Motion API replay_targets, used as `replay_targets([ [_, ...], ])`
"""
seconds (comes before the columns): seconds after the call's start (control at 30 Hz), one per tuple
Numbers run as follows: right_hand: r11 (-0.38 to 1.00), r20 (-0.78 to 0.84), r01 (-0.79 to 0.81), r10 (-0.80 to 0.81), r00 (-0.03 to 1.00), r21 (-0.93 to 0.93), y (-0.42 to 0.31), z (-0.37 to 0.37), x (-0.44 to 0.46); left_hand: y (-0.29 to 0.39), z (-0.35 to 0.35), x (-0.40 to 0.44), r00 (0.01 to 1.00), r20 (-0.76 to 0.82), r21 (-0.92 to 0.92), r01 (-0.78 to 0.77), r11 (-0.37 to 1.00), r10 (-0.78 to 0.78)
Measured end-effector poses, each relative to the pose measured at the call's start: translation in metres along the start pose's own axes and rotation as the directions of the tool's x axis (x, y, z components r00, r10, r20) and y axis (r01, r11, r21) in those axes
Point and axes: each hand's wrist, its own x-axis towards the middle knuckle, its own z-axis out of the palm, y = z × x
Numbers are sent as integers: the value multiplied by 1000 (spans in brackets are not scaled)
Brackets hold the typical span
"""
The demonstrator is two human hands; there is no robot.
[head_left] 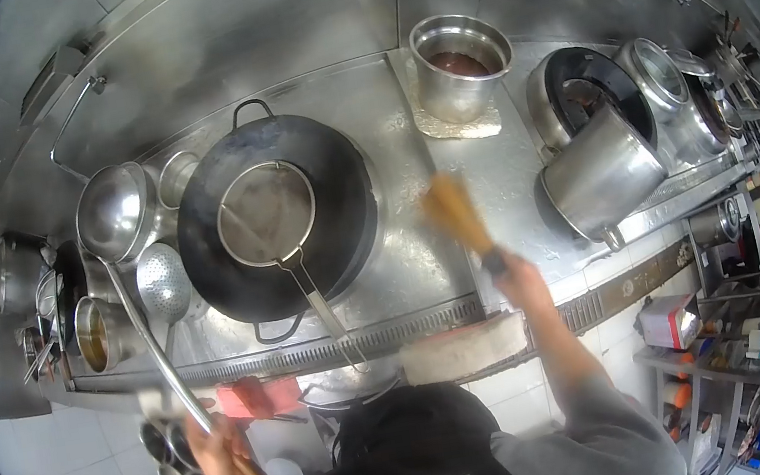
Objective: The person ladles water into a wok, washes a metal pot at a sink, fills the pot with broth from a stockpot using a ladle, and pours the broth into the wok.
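My right hand (pixel 522 283) is closed around the dark handle of a bamboo wok brush (pixel 453 210). The bristles are slightly blurred and lie over the steel counter, right of the wok. With my left hand (pixel 218 448) I grip the long handle of a large steel ladle (pixel 114 213), near its wooden end. Its bowl is at the back left, over or beside a round steel pot; I cannot tell whether they touch. Between my hands sits a black two-handled wok (pixel 342 214), with a round wire strainer (pixel 266 213) lying across it.
A steel pot of reddish-brown contents (pixel 463 68) stands at the back. To the right are a tilted steel pot (pixel 605 174) and a dark pan (pixel 596 72). A perforated skimmer (pixel 163 282) and a small liquid-filled pot (pixel 100 333) are at left. A red cloth (pixel 256 396) hangs at the front edge.
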Motion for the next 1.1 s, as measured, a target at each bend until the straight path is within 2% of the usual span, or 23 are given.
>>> replay_targets([
  [0.03, 999, -38, -50, 49, 998, -18, -3, 0, 31, -1, -2, -3, 1000, 16, 1, -5, 1000, 5],
  [0.07, 989, -148, 64, -84, 985, -134, 2, 7, 57, -2, -4, -5, 1000, 27, 7, -12, 1000, 11],
  [0.13, 971, -172, -83, 44, 984, -223, -11, 32, 102, -4, -5, -7, 1000, 23, 7, -18, 1000, 18],
  [0.23, 947, -88, -30, 2, 996, -320, -29, 82, 132, -5, -6, -11, 1000, 10, -9, -20, 1000, 20],
  [0.27, 949, -86, -27, 0, 996, -314, -32, 88, 132, -3, -7, -11, 1000, 12, -25, -7, 1000, 7],
  [0.33, 959, 28, 157, -155, 987, -237, -42, 87, 120, -3, -12, -16, 1000, -18, -8, 0, 1000, 0],
  [0.43, 967, -17, 122, -129, 991, -222, -46, 49, 121, -9, -19, -18, 999, -41, -26, -19, 999, 18],
  [0.5, 960, -23, 166, -175, 984, -226, -50, 33, 131, -11, -19, -19, 998, -44, -44, -46, 998, 44],
  [0.57, 983, -125, -42, 20, 992, -179, -51, 29, 137, -10, -16, -19, 997, -71, -54, -24, 998, 20],
  [0.63, 969, -152, -67, 30, 988, -239, -42, 50, 133, -10, -15, -17, 996, -86, -61, -8, 998, 3],
  [0.7, 961, -189, -192, 155, 970, -197, -43, 81, 131, -11, -14, -14, 998, -60, -76, -2, 997, -2],
  [0.77, 976, -142, -142, 118, 983, -168, -46, 93, 138, -9, -8, -12, 998, -66, -70, 3, 998, -8],
  [0.83, 972, 37, 104, -99, 994, -208, -54, 88, 138, -3, -10, -10, 998, -58, -52, 11, 999, -14],
  [0.87, 985, -25, 86, -90, 996, -151, -56, 79, 133, -4, -14, -11, 1000, -22, -56, 8, 998, -9],
  [0.93, 980, -35, 115, -122, 992, -162, -50, 56, 132, -5, -16, -13, 1000, 18, -45, -1, 999, 2],
  [1.03, 969, -31, 175, -183, 983, -174, -59, 39, 141, -5, -15, -17, 1000, -22, -4, 4, 1000, -4],
  [1.1, 931, -50, 233, -256, 965, -281, -74, 39, 171, -5, -8, -13, 999, -52, -5, 10, 1000, -11],
])
